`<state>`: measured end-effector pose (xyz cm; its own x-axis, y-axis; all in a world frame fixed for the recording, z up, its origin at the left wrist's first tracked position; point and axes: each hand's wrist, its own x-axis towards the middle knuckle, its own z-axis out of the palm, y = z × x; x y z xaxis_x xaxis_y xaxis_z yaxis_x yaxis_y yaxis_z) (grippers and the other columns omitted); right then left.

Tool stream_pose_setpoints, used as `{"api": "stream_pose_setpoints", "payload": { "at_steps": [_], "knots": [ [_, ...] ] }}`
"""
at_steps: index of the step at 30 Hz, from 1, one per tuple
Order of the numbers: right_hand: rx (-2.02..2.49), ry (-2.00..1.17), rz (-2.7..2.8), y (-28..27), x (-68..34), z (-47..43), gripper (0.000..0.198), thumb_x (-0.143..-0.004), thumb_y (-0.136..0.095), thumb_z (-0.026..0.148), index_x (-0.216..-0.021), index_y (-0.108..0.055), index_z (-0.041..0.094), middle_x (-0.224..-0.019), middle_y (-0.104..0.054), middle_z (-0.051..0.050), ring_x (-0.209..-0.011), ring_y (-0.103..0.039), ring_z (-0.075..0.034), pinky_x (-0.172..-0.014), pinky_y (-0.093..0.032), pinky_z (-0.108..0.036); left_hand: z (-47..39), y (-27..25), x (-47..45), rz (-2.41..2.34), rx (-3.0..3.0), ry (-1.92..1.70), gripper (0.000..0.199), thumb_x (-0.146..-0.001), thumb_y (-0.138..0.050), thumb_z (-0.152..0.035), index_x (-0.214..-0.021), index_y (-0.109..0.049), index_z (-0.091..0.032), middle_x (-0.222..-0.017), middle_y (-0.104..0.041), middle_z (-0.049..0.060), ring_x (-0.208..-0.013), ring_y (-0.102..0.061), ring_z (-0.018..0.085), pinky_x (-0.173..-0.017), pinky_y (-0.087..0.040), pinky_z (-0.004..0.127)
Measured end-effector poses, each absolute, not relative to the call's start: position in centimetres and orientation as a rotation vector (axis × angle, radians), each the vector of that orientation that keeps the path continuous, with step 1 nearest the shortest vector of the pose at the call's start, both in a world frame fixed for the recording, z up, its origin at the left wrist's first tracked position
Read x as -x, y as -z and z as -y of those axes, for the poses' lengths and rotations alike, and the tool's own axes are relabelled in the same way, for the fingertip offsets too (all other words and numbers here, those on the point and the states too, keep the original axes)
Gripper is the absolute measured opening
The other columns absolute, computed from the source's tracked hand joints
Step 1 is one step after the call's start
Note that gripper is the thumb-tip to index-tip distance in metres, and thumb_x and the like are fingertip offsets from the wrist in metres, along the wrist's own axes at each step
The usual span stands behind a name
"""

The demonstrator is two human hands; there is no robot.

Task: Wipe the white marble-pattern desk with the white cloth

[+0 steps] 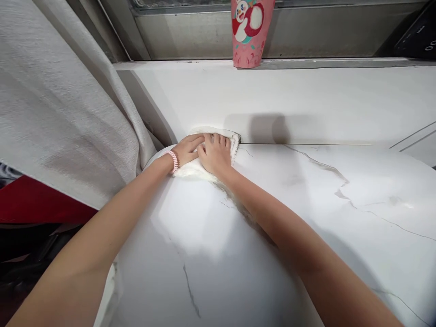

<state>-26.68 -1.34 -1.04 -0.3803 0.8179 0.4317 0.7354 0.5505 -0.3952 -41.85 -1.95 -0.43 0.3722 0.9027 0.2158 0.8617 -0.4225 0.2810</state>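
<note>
A white cloth (192,170) lies at the back of the marble-patterned table (204,227), against the white wall panel. My left hand (186,149) rests flat on it, fingers stretched toward the right, with a pink coil band (173,161) round the wrist. Beside it, my right hand (215,153) presses on the cloth from above, its fingers pointing at the wall and spread a little. The hands touch where the left fingertips meet the right thumb and fingers. Part of the cloth is hidden under both palms.
A pink cup with a cartoon figure (250,34) stands on the ledge above the table. A pale curtain (85,100) hangs close on the left, with something red (41,200) below it. A dark object (418,34) sits at the upper right.
</note>
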Motion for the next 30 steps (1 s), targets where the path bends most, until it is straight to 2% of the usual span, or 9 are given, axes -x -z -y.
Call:
{"api": "stream_pose_setpoints", "payload": {
  "at_steps": [6,13,19,23,30],
  "knots": [
    [1.087,-0.226,2.225,1.3,28.4,3.6,0.037,-0.094,-0.041,0.026,-0.124,-0.055,0.01,-0.12,-0.058,-0.015,-0.114,-0.047,-0.028,-0.107,-0.027,-0.043,5.1,0.8,44.2,-1.77,-2.48,-0.45,0.052,-0.091,-0.035,-0.037,-0.137,-0.046,-0.015,-0.149,-0.041,0.015,-0.138,-0.034,0.027,-0.116,-0.022,0.048],
    [0.953,-0.273,2.261,1.4,30.0,9.3,0.039,-0.095,-0.041,0.027,-0.126,-0.055,0.008,-0.124,-0.056,-0.017,-0.116,-0.045,-0.029,-0.107,-0.028,-0.045,12.4,0.7,45.9,-1.909,-2.398,-0.4,0.054,-0.089,-0.036,-0.037,-0.138,-0.043,-0.016,-0.148,-0.041,0.015,-0.138,-0.033,0.027,-0.116,-0.018,0.052],
    [0.801,-0.339,2.348,1.1,27.9,15.0,0.041,-0.095,-0.039,0.027,-0.13,-0.053,0.01,-0.129,-0.054,-0.016,-0.12,-0.043,-0.027,-0.11,-0.026,-0.045,20.2,0.5,43.0,-2.097,-2.253,-0.421,0.054,-0.089,-0.034,-0.037,-0.139,-0.041,-0.017,-0.148,-0.041,0.015,-0.14,-0.031,0.029,-0.116,-0.015,0.056],
    [0.724,-0.381,2.365,1.0,25.9,18.8,0.043,-0.095,-0.039,0.028,-0.132,-0.051,0.01,-0.134,-0.051,-0.017,-0.123,-0.041,-0.027,-0.112,-0.025,-0.046,24.9,0.3,40.8,-2.16,-2.199,-0.379,0.056,-0.09,-0.031,-0.036,-0.141,-0.038,-0.014,-0.149,-0.039,0.017,-0.141,-0.029,0.03,-0.115,-0.016,0.057],
    [0.561,-0.456,2.425,0.6,22.1,24.3,0.047,-0.096,-0.036,0.029,-0.137,-0.046,0.007,-0.14,-0.046,-0.018,-0.131,-0.036,-0.028,-0.115,-0.022,-0.049,32.5,0.6,36.9,-2.285,-2.184,-0.39,0.055,-0.093,-0.028,-0.034,-0.145,-0.033,-0.017,-0.149,-0.039,0.016,-0.14,-0.031,0.03,-0.115,-0.018,0.056]
  ]
}}
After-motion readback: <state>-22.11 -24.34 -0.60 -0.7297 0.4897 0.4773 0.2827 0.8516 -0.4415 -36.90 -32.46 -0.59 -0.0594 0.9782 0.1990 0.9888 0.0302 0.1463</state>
